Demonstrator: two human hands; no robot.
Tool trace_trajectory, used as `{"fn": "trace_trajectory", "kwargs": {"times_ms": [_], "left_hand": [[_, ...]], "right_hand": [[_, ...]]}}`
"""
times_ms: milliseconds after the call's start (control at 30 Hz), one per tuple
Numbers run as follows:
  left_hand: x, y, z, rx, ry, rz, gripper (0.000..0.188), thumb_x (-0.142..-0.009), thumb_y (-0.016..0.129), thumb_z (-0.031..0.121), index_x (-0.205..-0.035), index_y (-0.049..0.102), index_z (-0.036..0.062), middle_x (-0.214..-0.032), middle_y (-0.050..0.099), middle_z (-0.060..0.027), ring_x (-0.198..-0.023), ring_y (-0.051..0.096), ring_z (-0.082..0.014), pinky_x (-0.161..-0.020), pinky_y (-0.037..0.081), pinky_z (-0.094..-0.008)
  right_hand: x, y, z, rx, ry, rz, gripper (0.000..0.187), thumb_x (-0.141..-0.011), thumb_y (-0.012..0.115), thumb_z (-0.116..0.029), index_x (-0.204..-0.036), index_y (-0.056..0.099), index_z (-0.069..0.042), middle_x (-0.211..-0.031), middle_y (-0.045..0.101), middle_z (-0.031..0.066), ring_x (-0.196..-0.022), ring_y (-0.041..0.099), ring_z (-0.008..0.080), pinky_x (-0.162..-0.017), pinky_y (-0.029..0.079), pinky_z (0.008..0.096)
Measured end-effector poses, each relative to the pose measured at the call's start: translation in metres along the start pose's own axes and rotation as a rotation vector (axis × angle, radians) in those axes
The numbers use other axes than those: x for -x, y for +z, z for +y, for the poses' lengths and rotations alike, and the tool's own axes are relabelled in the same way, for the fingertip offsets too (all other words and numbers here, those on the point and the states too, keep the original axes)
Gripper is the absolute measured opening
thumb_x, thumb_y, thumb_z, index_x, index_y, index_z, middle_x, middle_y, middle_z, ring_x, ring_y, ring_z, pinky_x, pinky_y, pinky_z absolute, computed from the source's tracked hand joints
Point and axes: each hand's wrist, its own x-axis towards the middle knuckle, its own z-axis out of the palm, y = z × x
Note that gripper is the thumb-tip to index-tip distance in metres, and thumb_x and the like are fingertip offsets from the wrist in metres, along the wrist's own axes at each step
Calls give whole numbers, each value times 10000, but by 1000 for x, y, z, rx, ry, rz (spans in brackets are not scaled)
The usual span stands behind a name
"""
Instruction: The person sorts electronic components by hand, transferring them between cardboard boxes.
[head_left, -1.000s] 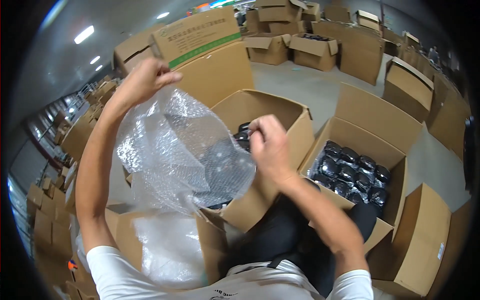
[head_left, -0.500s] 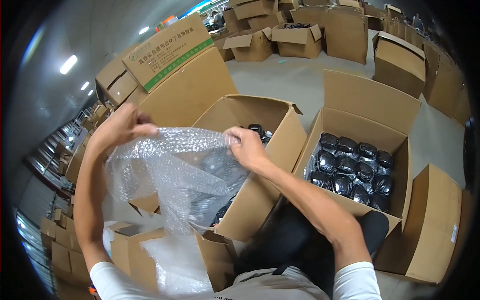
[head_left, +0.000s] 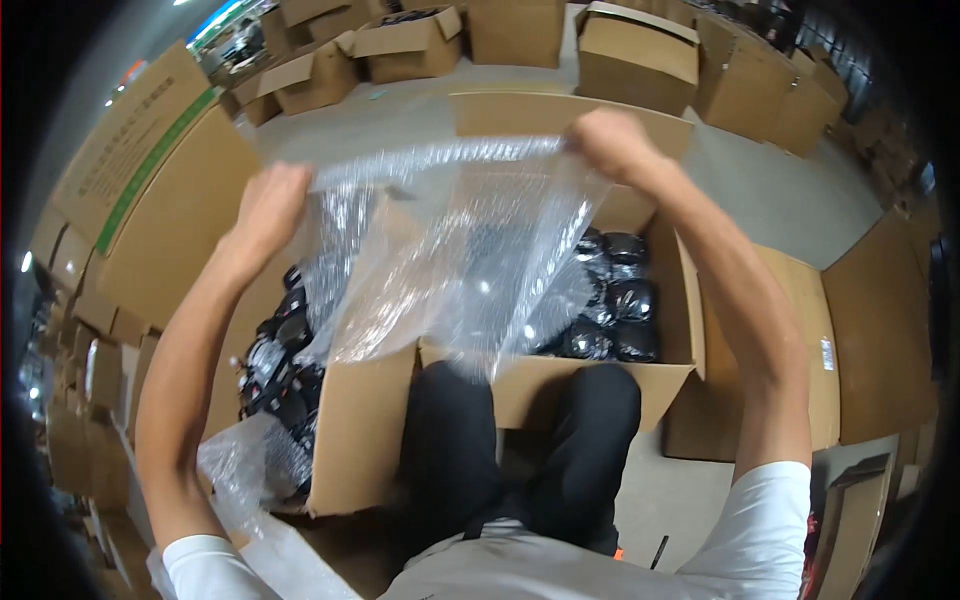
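A broad sheet of clear, flexible plastic bubble wrap (head_left: 420, 265) hangs between the person's two bare hands, its upper edge drawn nearly straight. The left hand (head_left: 272, 208) pinches one upper corner, its grip closed on the film. The right hand (head_left: 612, 145) is curled tightly round the other upper end; motion blur hides how its fingers lie, yet that grip is evidently pressed together on the plastic.

The sheet's lower part hangs in front of an open brown cardboard carton (head_left: 525, 388), partly veiling the rows of rounded black bundles in shiny film (head_left: 632, 300) inside. To the left, a second brown cardboard carton (head_left: 362, 435) holds jumbled black pieces (head_left: 290, 335), with a crumpled length of clear bubble wrap (head_left: 240, 452) beside them.

The sheet should handle as very light, limp and rather slippery, apt to fold on itself or billow. It probably tears sooner than it stretches, so the upper corners, taken with a full pinch and kept apart, look the best places to hold.
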Motion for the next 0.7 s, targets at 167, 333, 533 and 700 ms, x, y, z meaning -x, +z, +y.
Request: {"fn": "trace_trajectory", "kwargs": {"times_ms": [167, 333, 533, 700], "left_hand": [[-66, -23, 44, 172, 209, 973, 473, -810, 530, -93, -1260, 638, 1, -1256, 667, -166, -1152, 642, -337, -985, 518, -419], [-28, 132, 169, 83, 607, 374, 168, -779, 618, 90, -905, 667, -10, -861, 644, -133, -834, 622, -252, -781, 531, -360], [-19, 227, 249, 89, 781, -528, 123, -793, 642, 117, -733, 748, 132, -769, 730, -63, -776, 723, -208, -613, 556, -371], [20, 245, 255, 201, 753, -848, 165, -843, 663, 130, -961, 775, 104, -966, 754, -91, -915, 734, -271, -722, 592, -419]], "right_hand": [[86, -61, 72, 526, -42, 660, 134, -800, 623, -18, -886, 698, -88, -909, 697, 115, -823, 682, 301, -682, 560, 407], [215, 117, 48, 352, 172, -240, 94, -830, 595, -93, -915, 632, -77, -820, 685, 116, -668, 708, 293, -545, 561, 408], [247, 222, 2, 113, 131, -696, 164, -855, 602, -142, -810, 757, -116, -824, 743, 92, -777, 743, 254, -652, 580, 384], [244, 213, -7, 26, 49, -770, 87, -767, 673, -107, -840, 720, -101, -831, 718, 120, -831, 718, 293, -728, 564, 431]]}}
